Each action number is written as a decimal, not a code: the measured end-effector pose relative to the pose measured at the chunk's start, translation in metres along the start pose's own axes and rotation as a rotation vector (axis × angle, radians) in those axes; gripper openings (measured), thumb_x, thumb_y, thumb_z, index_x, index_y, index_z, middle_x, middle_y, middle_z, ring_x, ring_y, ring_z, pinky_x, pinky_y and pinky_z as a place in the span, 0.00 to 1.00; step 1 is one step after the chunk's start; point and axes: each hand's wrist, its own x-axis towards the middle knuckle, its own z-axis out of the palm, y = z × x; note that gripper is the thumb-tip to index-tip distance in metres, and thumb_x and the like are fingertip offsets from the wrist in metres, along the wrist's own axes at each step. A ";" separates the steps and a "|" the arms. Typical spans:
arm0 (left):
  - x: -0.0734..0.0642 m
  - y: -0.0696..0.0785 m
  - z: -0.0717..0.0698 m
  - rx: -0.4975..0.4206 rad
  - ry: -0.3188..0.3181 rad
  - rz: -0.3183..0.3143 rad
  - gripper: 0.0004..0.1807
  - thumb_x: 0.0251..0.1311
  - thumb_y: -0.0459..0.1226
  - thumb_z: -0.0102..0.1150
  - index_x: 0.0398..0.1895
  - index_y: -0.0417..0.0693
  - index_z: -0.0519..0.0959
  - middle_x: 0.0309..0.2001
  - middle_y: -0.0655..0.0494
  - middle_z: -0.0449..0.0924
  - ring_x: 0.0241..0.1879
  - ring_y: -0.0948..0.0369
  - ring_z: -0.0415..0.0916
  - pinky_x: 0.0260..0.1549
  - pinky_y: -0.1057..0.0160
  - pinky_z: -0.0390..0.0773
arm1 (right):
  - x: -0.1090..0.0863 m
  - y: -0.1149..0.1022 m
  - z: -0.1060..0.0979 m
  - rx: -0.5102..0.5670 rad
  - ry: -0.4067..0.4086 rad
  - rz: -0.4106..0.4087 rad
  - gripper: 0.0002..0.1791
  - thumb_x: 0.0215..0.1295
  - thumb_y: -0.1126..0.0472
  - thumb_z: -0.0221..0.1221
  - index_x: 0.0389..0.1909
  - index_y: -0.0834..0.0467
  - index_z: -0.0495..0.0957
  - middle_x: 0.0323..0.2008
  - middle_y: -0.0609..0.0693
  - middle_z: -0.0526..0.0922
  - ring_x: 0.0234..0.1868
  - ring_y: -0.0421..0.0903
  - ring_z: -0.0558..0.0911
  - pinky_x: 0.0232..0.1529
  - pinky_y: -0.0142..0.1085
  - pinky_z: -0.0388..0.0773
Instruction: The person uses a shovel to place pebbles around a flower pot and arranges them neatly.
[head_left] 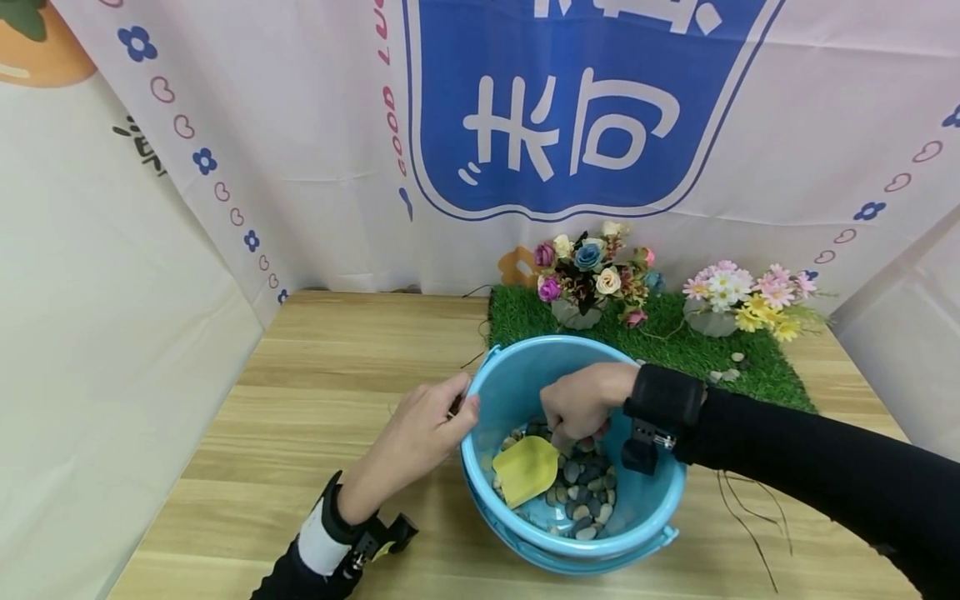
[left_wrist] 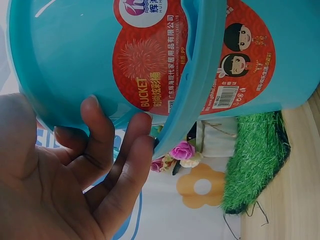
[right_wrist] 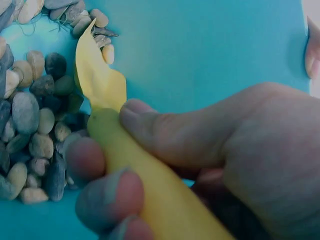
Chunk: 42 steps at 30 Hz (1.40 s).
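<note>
A light blue bucket [head_left: 573, 354] stands on the table with a layer of grey, dark and tan pebbles [head_left: 587, 492] over its floor. My left hand [head_left: 430, 423] grips the bucket's left rim; in the left wrist view its fingers [left_wrist: 97, 125] curl against the outer wall below the rim. Inside the bucket my right hand [head_left: 581, 404] holds a yellow toy shovel [head_left: 527, 469] by its handle. Thumb and fingers wrap round that handle in the right wrist view, and the shovel's blade [right_wrist: 95, 75] lies at the pebbles' edge, close to the bucket wall.
Behind the bucket lies a green artificial grass mat [head_left: 528, 312] bearing two pots of artificial flowers, one mixed roses [head_left: 592, 271] and one daisies [head_left: 738, 296]. Several loose pebbles [head_left: 724, 376] lie on the mat. A printed cloth [head_left: 337, 150] hangs behind the wooden table [head_left: 315, 367].
</note>
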 end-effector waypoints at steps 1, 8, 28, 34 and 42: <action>0.000 0.000 0.000 0.002 -0.001 0.000 0.08 0.63 0.39 0.44 0.25 0.54 0.66 0.16 0.63 0.65 0.15 0.68 0.66 0.11 0.67 0.66 | -0.001 -0.001 0.000 -0.007 0.007 -0.005 0.25 0.65 0.49 0.53 0.07 0.49 0.67 0.14 0.47 0.77 0.10 0.44 0.68 0.12 0.31 0.60; -0.001 0.000 0.000 0.000 -0.001 -0.004 0.07 0.63 0.39 0.44 0.26 0.54 0.67 0.17 0.63 0.65 0.16 0.69 0.67 0.12 0.66 0.67 | -0.028 -0.019 -0.005 -0.045 0.077 -0.139 0.23 0.64 0.50 0.55 0.09 0.50 0.70 0.11 0.43 0.73 0.11 0.41 0.68 0.15 0.33 0.61; 0.000 -0.002 0.001 0.005 0.002 -0.003 0.08 0.63 0.40 0.44 0.26 0.54 0.67 0.18 0.63 0.67 0.17 0.69 0.67 0.12 0.66 0.68 | -0.047 -0.054 -0.006 -0.061 0.149 0.047 0.26 0.63 0.58 0.56 0.07 0.50 0.60 0.06 0.43 0.64 0.09 0.39 0.64 0.15 0.31 0.56; 0.001 -0.001 0.001 0.000 0.004 -0.005 0.08 0.64 0.40 0.44 0.26 0.54 0.67 0.18 0.63 0.67 0.17 0.69 0.68 0.12 0.66 0.69 | -0.038 -0.043 -0.005 -0.060 0.124 -0.071 0.26 0.64 0.57 0.56 0.06 0.50 0.60 0.06 0.44 0.64 0.09 0.41 0.66 0.16 0.33 0.58; 0.001 -0.001 0.001 0.007 0.005 -0.001 0.08 0.63 0.40 0.44 0.26 0.54 0.67 0.18 0.63 0.66 0.16 0.69 0.67 0.12 0.66 0.67 | -0.041 -0.035 -0.008 -0.082 0.096 -0.193 0.23 0.65 0.57 0.55 0.08 0.50 0.68 0.08 0.42 0.69 0.11 0.40 0.66 0.18 0.32 0.59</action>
